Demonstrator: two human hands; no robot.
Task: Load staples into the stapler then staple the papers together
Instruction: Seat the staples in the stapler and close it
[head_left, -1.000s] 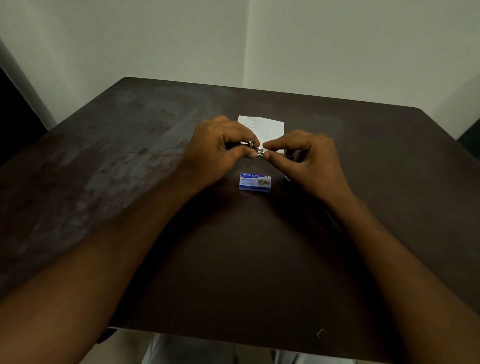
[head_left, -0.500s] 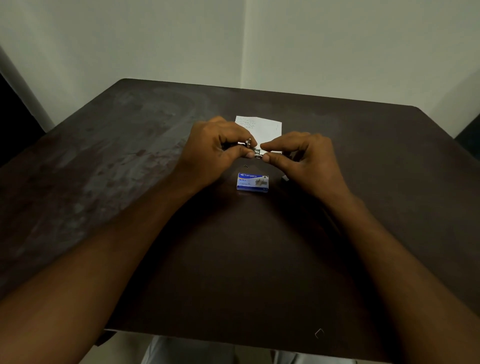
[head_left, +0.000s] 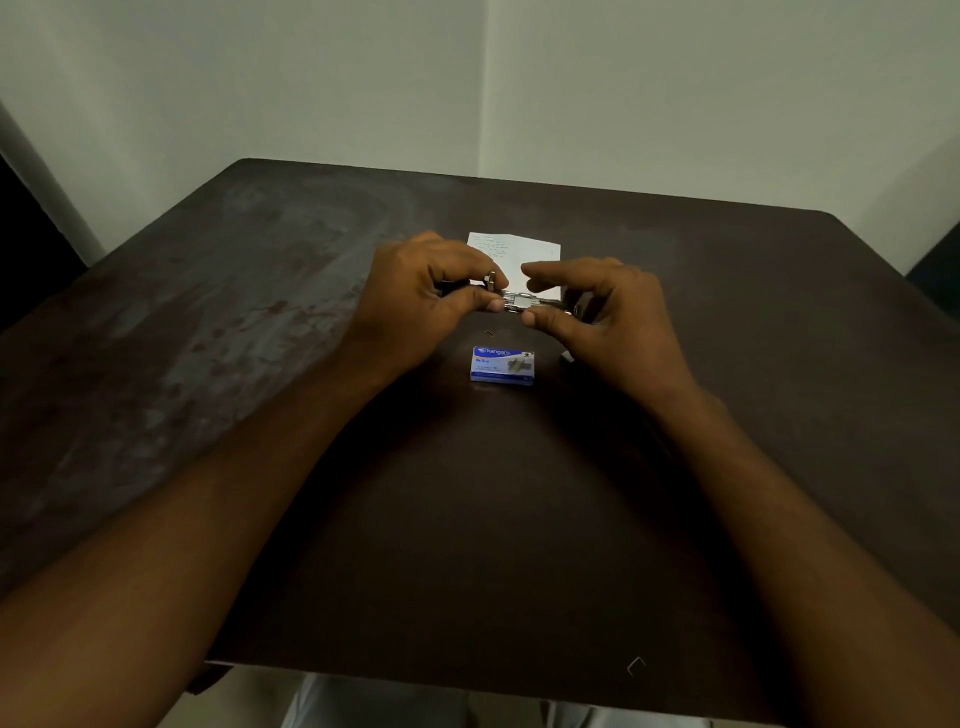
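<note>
Stapler (head_left: 521, 302) held level, long axis left-right. Left hand (head_left: 421, 299) pinches one end; right hand (head_left: 608, 317) supports the other, forefinger lifted.

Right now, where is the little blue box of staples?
In the head view, the blue staple box lies flat on the dark table near its middle, just below and between the two hands, on the near side of the white paper.

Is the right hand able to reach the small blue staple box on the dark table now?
Probably yes: the blue staple box lies uncovered just in front of the right hand, with nothing between them. But that hand is busy on the small metal stapler.
</note>
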